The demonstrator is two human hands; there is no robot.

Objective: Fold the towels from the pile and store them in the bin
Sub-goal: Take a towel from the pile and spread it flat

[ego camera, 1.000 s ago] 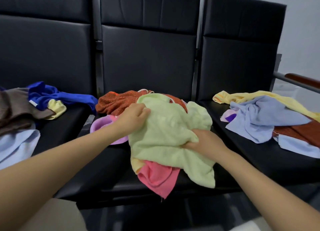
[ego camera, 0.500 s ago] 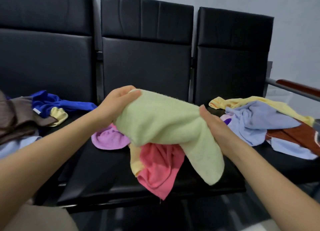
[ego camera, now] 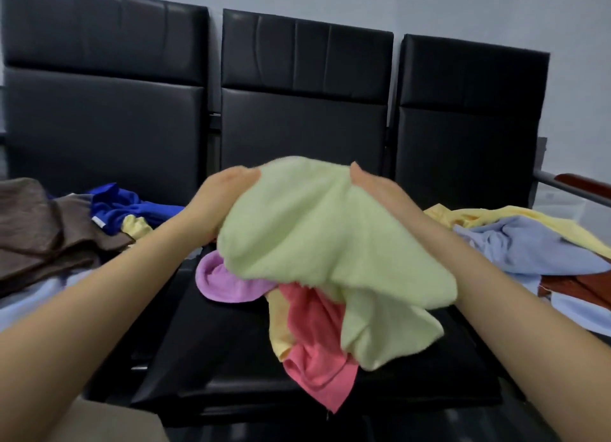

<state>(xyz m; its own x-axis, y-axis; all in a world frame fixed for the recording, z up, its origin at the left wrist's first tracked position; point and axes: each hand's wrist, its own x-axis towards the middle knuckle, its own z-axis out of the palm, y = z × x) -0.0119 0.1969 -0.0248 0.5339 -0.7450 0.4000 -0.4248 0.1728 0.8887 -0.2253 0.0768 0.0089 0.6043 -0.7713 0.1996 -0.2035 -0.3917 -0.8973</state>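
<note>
Lifted higher off the seat (ego camera: 231,369) now, the green towel (ego camera: 317,243) is gripped in both my hands, left hand (ego camera: 224,196) and right hand (ego camera: 373,190), ready to shake open for folding.

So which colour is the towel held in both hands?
Light green towel, clearest in the head view.

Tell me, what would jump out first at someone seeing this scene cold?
The pale green towel, raised in mid-frame over the middle black seat, with the left hand and right hand gripping its top edge. Below it a pink towel spills over the seat's front and a purple towel lies at its left. Jumbled towels cover both side seats: a brown towel left, a light blue towel right.
</note>
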